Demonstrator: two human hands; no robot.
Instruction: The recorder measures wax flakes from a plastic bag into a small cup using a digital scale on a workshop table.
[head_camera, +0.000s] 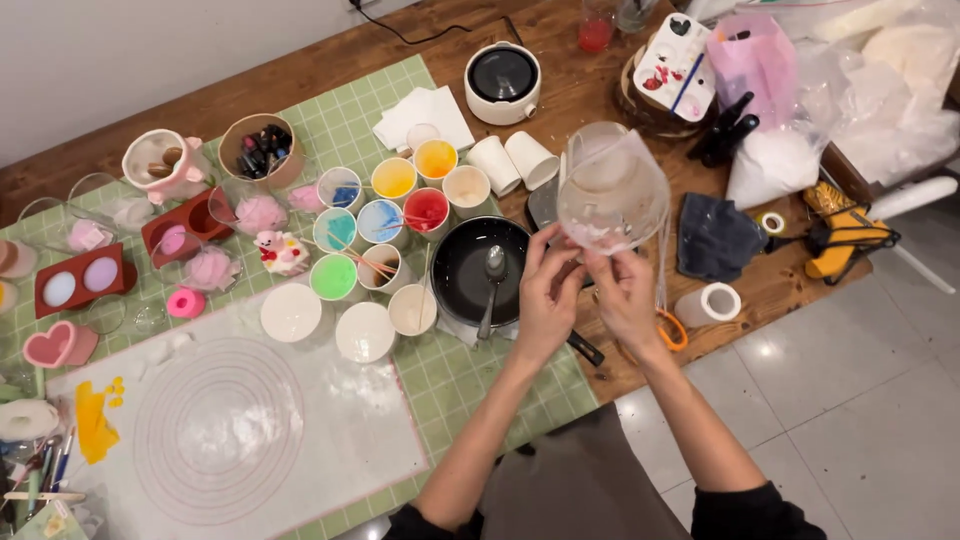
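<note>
Both hands are up over the wooden worktop (560, 90), and they hold one see-through plastic bag (612, 195) between them. The left hand (548, 290) pinches the bottom edge of the bag with its fingertips. The right hand (622, 295) pinches the same edge just beside it. The bag puffs out above the fingers, so it looks as if the hands are pulling its edge apart. A little pink bit shows low inside it.

The bag hangs in the air just to the right of a black pan (478, 270). A metal spoon (492, 280) lies in the pan. Left of the pan, on a green checked mat (470, 385), stand small cups of coloured stuff (395, 215), kept close so they are easy to reach. A white round pot (502, 80) sits further back.
</note>
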